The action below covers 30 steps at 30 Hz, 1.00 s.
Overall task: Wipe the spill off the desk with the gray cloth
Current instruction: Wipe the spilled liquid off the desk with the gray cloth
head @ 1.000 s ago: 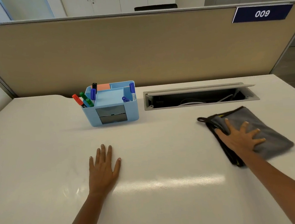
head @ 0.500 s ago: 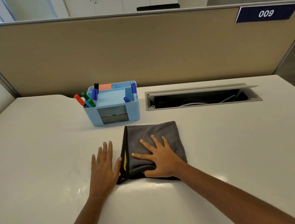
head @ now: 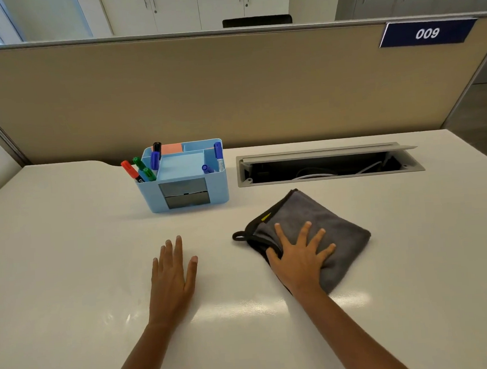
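Observation:
A folded gray cloth (head: 337, 223) with a black trim and a small loop lies on the white desk (head: 66, 242), right of centre. My right hand (head: 299, 258) presses flat on its near left part, fingers spread, thumb at the trimmed edge. To the left of the cloth and apart from it, my left hand (head: 172, 277) rests palm down on the bare desk, holding nothing. I cannot make out any liquid on the glossy surface; only light reflections show.
A light blue organizer (head: 184, 189) with several markers stands behind my left hand. An open cable hatch (head: 331, 165) is set into the desk behind the cloth. A beige partition (head: 229, 92) closes off the back edge.
The cloth under my right hand swept from the right side to next to my left hand, then back to the right of centre. My left hand stayed put.

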Tool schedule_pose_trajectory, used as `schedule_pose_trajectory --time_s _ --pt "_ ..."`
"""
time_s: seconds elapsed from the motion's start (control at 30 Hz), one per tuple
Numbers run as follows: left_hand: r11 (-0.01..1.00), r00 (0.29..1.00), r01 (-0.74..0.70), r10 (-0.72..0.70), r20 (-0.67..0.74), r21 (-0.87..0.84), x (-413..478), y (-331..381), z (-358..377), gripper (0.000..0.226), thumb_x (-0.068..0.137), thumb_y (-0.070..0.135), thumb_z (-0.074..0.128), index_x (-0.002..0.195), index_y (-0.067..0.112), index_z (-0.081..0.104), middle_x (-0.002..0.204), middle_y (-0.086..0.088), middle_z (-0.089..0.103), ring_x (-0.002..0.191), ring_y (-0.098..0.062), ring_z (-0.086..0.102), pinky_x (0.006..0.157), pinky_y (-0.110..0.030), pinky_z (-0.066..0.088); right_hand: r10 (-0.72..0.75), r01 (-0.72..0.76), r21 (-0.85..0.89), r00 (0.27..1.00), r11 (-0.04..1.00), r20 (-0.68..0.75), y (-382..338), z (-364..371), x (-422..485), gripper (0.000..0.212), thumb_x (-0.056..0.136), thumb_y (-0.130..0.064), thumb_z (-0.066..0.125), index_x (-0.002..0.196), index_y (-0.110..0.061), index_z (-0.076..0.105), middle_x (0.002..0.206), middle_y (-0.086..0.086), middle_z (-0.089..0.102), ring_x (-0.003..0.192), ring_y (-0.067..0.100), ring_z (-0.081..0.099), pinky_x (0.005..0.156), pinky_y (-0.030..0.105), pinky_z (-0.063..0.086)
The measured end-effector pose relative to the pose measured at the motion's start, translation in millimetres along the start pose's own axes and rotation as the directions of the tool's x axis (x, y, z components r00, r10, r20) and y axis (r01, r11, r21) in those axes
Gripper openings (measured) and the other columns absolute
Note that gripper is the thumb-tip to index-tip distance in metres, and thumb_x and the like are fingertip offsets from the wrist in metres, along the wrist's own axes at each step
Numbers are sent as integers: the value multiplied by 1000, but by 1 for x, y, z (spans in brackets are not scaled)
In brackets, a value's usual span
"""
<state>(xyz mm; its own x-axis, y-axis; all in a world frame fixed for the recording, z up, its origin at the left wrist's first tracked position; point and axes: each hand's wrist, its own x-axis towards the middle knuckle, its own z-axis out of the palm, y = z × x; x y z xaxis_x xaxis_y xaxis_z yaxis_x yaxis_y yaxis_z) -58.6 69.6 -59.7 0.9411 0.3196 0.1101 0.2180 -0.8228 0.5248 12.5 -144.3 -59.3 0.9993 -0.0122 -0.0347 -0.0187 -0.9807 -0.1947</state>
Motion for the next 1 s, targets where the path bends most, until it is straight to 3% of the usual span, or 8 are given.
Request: schedule_pose_trajectory --time_s 0.13,0.3,0.4,0.5,0.57,0.67,0.8,1.0 --pt "991 993 -117 117 3 -61 6 23 1 57 96 31 33 145 18 9 157 -11 11 146 -21 5 117 -32 1 -301 301 14 951 954 77 -20 4 -11 59 86 -58 33 140 -49 10 157 15 -4 140 45 -10 108 67 -7" --pt "943 928 -314 329 175 -108 13 51 4 51 96 34 32 144 23 19 157 -5 11 146 -17 4 117 -30 1 -717 714 96 672 693 186 -32 -2 -32 56 87 -47 43 140 -38 28 158 5 3 143 37 -10 111 60 -12" --pt "926 867 -378 359 345 -13 17 57 2 51 96 40 29 144 25 19 158 -5 9 146 -17 1 118 -31 -1 -828 795 232 546 560 126 -5 -22 -34 45 89 -42 46 132 -29 47 150 1 35 143 24 18 116 42 11" --pt "903 817 -415 316 482 110 22 66 2 73 84 64 26 145 28 9 158 -10 1 146 -22 -3 118 -35 -4 -704 694 365 698 620 -132 40 -39 -38 31 83 -31 56 110 -20 68 122 4 66 119 19 56 102 16 30" --pt "866 746 -479 315 587 144 20 78 9 91 70 78 28 144 33 1 157 -13 -6 145 -26 -8 117 -41 -8 -490 570 370 821 734 -293 75 -38 -34 25 83 -19 61 106 -15 70 118 9 67 118 26 58 103 27 34" --pt "834 681 -529 305 666 159 9 90 31 101 68 74 50 142 39 -10 153 -20 -21 141 -33 -22 113 -54 -16 -161 222 327 966 919 -202 115 -32 -27 36 90 -23 55 126 -22 55 143 6 45 139 23 32 113 47 20" --pt "833 763 -503 304 571 229 14 83 42 95 71 74 46 141 41 -10 154 -13 -22 143 -28 -20 107 -63 -18 -102 122 177 988 977 -117 136 -18 -29 52 91 -38 48 140 -26 34 154 4 25 145 20 15 118 41 9" --pt "887 859 -322 127 496 329 35 65 26 98 58 86 22 140 43 -9 156 -4 -18 145 -23 -13 108 -68 -7 -91 110 176 990 978 -112 137 -17 -27 51 92 -41 45 140 -31 32 155 -1 22 145 16 14 118 37 7"
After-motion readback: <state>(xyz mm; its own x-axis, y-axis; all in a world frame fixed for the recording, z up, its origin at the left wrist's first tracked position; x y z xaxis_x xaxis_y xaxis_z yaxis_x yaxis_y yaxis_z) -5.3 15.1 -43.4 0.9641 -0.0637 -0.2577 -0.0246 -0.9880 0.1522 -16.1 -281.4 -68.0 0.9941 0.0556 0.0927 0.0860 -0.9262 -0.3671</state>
